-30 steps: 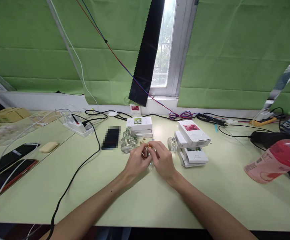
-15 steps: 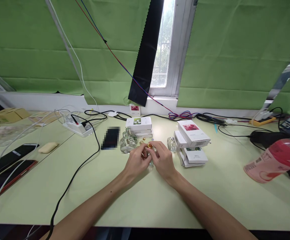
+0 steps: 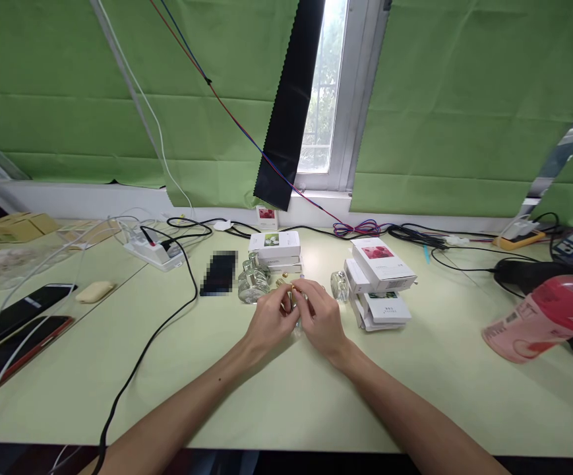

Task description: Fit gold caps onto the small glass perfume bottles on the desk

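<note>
Two hands meet over a small glass bottle (image 3: 296, 310) just before the white boxes (image 3: 275, 249): left hand (image 3: 270, 321) steadies it, right hand (image 3: 320, 318) pinches its gold top, both closed.

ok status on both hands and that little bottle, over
Left hand and right hand both closed on small clear glass bottle with gold top. More clear glass bottles and white cartons close by.
</note>
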`<state>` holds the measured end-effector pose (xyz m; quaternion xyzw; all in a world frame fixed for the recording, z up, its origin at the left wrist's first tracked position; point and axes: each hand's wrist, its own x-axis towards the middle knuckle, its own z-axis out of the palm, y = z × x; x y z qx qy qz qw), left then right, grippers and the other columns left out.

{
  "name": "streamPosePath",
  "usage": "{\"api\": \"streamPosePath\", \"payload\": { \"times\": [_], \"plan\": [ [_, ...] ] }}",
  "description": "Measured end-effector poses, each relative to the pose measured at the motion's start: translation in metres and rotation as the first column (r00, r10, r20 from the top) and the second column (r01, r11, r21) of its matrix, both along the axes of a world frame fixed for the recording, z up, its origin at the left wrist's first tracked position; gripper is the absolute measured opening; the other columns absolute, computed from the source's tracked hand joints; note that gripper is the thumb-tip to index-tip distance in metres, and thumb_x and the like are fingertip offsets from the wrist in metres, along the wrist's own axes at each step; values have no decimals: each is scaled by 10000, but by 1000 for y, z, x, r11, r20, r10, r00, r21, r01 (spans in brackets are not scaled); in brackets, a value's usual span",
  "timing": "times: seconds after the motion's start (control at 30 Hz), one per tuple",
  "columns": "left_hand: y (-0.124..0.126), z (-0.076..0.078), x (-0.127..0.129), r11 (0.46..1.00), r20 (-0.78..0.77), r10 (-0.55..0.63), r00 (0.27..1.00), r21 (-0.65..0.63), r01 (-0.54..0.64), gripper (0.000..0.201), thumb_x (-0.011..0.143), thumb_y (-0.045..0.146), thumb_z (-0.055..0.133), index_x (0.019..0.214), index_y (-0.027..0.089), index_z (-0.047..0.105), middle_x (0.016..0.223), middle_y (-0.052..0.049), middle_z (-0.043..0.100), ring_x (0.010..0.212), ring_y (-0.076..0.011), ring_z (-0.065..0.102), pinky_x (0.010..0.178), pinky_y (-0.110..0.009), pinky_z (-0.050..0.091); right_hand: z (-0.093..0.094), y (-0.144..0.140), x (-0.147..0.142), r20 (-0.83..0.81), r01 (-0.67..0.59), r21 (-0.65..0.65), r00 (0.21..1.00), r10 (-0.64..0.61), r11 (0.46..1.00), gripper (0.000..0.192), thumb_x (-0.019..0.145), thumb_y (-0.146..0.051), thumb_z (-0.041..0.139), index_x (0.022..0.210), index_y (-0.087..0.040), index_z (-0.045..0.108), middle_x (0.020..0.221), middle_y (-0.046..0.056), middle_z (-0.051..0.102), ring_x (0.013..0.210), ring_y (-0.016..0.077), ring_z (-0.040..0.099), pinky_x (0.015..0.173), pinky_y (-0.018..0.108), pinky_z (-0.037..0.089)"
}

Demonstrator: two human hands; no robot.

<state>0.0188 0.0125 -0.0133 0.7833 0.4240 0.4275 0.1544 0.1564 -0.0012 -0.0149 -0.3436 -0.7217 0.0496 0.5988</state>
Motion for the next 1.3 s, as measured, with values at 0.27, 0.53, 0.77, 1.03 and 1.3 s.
{"api": "streamPosePath", "payload": {
  "times": [0.27, 0.53, 0.77, 1.03, 1.3],
  "plan": [
    [1, -1, 1, 1000, -14, 11, 1000, 3, -11, 207, 868, 217, 561, 1056, 171, 633, 630, 59, 500, 550, -103, 463, 546, -225, 410, 0, 1, 1, 1, 10, -6, 1000, -10, 1000, 229, 1019, -133, 451, 1116, -196, 649, 1046, 86, 705, 985, 185, 673, 840, 314, 575],
    [2, -2, 0, 1000, -14, 0, 1000, 19, 0, 156, 860, 202, 560, 1000, 175, 625, 630, 57, 492, 547, -100, 450, 537, -220, 389, -2, 1, 0, -7, 34, -32, 999, -35, 999, 182, 1016, -186, 494, 1100, -207, 655, 1014, 74, 711, 936, 186, 687, 772, 302, 578],
    [2, -1, 0, 1000, -18, 11, 1000, 16, -11, 49, 836, 169, 556, 867, 182, 591, 618, 60, 480, 537, -95, 425, 526, -220, 365, -3, 1, 2, 0, 80, -33, 997, -80, 996, 139, 999, -212, 547, 1090, -204, 651, 987, 63, 717, 817, 176, 687, 680, 290, 558],
    [0, 0, 0, 999, -4, 34, 999, -3, -34, 109, 835, 203, 593, 939, 191, 622, 596, 75, 480, 517, -92, 446, 528, -216, 379, -3, 1, 2, 15, 90, -43, 996, -89, 995, 138, 1003, -229, 541, 1075, -201, 656, 981, 62, 713, 738, 159, 665, 661, 279, 543],
    [-1, 1, -1, 999, -1, 31, 1000, -21, -31, 97, 879, 236, 565, 941, 187, 621, 613, 59, 524, 524, -98, 461, 538, -227, 395, -2, -1, 1, -2, 56, -55, 998, -56, 997, 168, 1003, -202, 521, 1107, -203, 653, 1023, 77, 713, 882, 180, 697, 738, 293, 583]
  ]
}}
